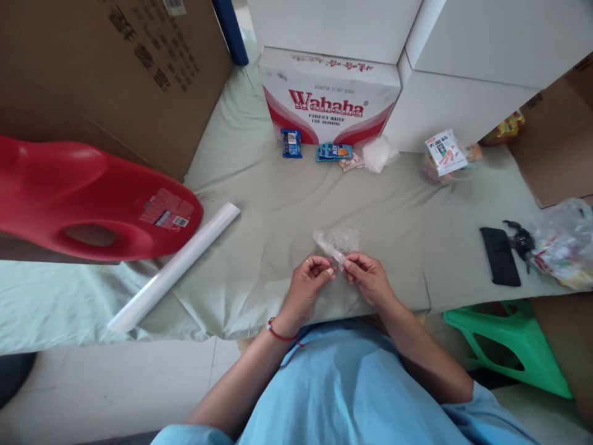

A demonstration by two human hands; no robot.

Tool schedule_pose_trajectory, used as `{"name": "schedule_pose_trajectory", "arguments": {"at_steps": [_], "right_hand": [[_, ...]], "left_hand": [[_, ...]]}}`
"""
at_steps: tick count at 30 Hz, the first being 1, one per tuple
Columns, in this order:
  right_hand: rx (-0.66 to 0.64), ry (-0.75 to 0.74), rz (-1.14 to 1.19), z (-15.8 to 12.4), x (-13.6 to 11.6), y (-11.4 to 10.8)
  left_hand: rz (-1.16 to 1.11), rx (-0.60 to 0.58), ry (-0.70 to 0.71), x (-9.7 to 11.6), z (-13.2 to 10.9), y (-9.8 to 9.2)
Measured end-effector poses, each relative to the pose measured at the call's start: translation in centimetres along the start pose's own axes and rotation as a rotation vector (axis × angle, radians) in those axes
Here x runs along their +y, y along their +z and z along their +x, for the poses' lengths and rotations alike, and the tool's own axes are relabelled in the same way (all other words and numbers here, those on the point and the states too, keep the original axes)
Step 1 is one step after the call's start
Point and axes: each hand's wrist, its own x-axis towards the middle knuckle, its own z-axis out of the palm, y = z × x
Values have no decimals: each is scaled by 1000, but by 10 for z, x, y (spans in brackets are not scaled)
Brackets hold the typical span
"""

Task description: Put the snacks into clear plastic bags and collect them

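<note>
A small, crumpled clear plastic bag [345, 238] lies just in front of my hands, its gathered end drawn toward me. My right hand [369, 279] pinches that end between thumb and forefinger. On the other side, my left hand [309, 284] is closed in a pinch at the bag's edge, fingers curled and thumb pressed in. The fingertips of both hands nearly meet. Little of the bag shows between the left fingertips. Both hands are just above the pale green cloth [273, 241], near its front edge.
A clear plastic roll [173, 269] and a large red jug [97, 198] lie left. Behind are a Wahaha carton [328, 93], blue snack packets [333, 152] and a white crumpled bag [378, 153]. Right are a snack tub [445, 157], black phone [500, 256], keys [521, 241] and green stool [514, 346].
</note>
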Motion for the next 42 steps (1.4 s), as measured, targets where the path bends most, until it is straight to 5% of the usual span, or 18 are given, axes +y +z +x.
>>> {"name": "schedule_pose_trajectory", "arguments": {"at_steps": [6, 13, 17, 20, 24, 30, 35, 40, 42], "right_hand": [[-49, -18, -131, -5, -3, 2], [26, -172, -348, -8, -30, -10], [42, -170, -281, -11, -40, -12], [34, -53, -180, -13, -40, -10], [121, -105, -171, -16, -39, -8], [-96, -68, -147, -27, -36, -5], [-1, 12, -178, -14, -44, -28], [83, 197, 4, 7, -60, -67], [106, 215, 15, 15, -61, -76]], "left_hand": [[383, 6, 198, 0, -1, -1], [180, 15, 132, 5, 4, -5], [111, 16, 141, 6, 1, -2], [279, 44, 216, 10, -2, 3], [541, 163, 318, 17, -6, 6], [508, 225, 286, 22, -3, 3], [444, 141, 190, 40, 12, -18], [328, -103, -36, 64, 23, -55], [279, -84, -36, 67, 27, -70]]}}
